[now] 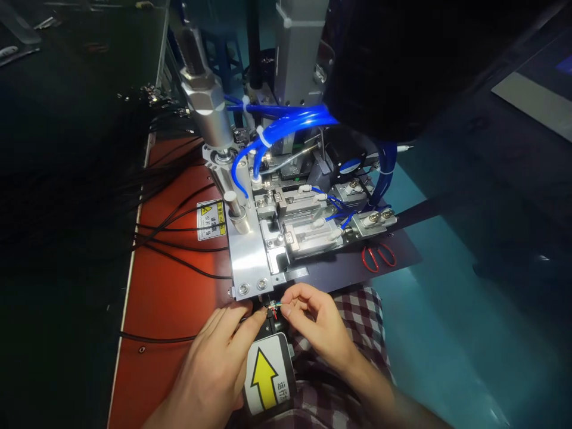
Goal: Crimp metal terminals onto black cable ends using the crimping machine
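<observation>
My left hand (218,351) is closed at the front of the machine, its thumb and fingertips at a small metal connector (271,306). Thin coloured wires (279,304) come out of that connector, with a short red one hanging beneath. My right hand (315,322) pinches the ends of these wires between thumb and forefinger, just right of the connector. Both hands meet right below the machine's silver plate (251,265). Below them is a black block with a yellow arrow label (267,375). Part of the connector is hidden by my left fingers.
Blue air hoses (295,119) arch over the pneumatic cylinders (308,232). Red-handled scissors (379,257) lie on the dark base plate at right. Black cables (179,250) cross the orange-red mat (165,298) at left, near a warning label (211,219). A dark shape blocks the upper right.
</observation>
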### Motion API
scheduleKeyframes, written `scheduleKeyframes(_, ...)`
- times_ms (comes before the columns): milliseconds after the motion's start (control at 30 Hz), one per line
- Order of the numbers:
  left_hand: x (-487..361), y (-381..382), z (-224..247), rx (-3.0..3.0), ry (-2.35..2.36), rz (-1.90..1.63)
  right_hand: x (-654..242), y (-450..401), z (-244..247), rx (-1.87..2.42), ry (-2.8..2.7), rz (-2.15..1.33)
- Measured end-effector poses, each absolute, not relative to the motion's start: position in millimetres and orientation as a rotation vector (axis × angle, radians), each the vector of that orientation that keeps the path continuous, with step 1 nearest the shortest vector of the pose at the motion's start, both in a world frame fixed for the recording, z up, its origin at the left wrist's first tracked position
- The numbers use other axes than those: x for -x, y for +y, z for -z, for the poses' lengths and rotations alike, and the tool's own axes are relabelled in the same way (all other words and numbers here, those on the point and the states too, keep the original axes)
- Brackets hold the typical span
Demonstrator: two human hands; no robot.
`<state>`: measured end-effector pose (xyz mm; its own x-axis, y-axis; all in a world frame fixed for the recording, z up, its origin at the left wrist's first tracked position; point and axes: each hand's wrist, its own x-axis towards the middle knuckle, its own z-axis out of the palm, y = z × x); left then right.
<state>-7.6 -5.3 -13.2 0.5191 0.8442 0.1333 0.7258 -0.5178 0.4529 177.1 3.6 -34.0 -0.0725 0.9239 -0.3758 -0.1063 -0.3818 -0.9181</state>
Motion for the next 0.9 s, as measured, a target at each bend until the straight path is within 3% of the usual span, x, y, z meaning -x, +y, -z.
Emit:
scheduleKeyframes(433, 7.0, -5.5, 14.0, -2.414, 1.299, -0.477, -176.2, 1.8, 42.9, 1.251, -0.749, -1.785)
scheduleKeyframes(733, 8.5, -6.4, 16.1, -2.427, 1.305, -0.459, -174.4, 3.4, 39.4, 1.377, -0.978, -1.553)
scheduleKeyframes(900, 8.5, -6.3, 16.1, -2.421, 1.296, -0.478, -175.7, 4.1, 38.1, 1.354, -0.916, -1.618)
